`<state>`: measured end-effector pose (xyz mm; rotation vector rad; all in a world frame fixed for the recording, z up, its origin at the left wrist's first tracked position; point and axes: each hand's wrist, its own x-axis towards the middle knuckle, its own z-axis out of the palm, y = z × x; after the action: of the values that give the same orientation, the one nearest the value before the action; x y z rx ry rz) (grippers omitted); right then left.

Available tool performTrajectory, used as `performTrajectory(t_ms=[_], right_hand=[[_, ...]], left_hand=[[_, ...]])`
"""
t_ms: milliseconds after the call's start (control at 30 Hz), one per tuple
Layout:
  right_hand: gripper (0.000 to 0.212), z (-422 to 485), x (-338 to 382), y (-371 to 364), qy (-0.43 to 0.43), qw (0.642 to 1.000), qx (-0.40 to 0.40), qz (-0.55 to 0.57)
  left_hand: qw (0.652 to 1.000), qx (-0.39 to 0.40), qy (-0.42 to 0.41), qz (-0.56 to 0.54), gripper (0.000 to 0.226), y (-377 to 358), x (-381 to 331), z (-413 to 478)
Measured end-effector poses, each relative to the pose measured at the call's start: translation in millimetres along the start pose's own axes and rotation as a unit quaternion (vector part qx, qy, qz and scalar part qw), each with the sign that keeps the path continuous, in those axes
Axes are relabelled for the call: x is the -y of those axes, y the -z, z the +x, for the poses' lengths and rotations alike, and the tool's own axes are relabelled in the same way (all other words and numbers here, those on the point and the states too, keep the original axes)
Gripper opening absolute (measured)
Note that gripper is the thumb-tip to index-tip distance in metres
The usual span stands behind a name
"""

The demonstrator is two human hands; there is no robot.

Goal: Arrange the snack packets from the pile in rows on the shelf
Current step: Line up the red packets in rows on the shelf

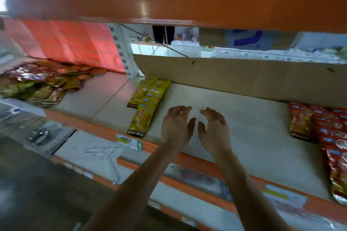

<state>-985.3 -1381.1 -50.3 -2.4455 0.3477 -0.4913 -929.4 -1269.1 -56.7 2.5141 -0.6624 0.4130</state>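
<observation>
Hands: left hand [176, 127] and right hand [214, 129] empty, fingers loosely spread, above shelf [234, 114].
Handling: I judge the piled snack packets [43, 82] light, crinkly, slippery; pinch sealed edges.

A messy pile of shiny snack packets [37, 84] is lying on the left part of the pale shelf [234, 118]. Gold, red and yellow ones are all sitting mixed up in it. Near the middle, the yellow packets [148, 99] are lying flat in two rows, each one overlapping the next, running from the back toward the front edge. Far to the right, the red packets [330, 137] are lying in rows too, well apart from the yellow ones.
</observation>
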Motion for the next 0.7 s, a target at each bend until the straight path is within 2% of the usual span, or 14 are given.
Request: performTrajectory(t_ms=[333, 500, 700], right_hand=[[0.038, -11.4, 138.2, -119.4, 0.070, 0.996, 0.041, 0.043], [0.035, -14.2, 184.9, -170.5, 0.130, 0.988, 0.073, 0.046], [0.033, 1.7, 236.7, -215.7, 0.146, 0.980, 0.121, 0.060]], left_hand=[[0.993, -0.052, 0.105, 0.025, 0.038, 89.3, 160.2, -46.0], [0.981, -0.072, 0.174, 0.039, 0.043, 124.0, 215.3, -57.6], [0.966, -0.079, 0.240, 0.045, 0.048, 151.5, 271.7, -54.3]])
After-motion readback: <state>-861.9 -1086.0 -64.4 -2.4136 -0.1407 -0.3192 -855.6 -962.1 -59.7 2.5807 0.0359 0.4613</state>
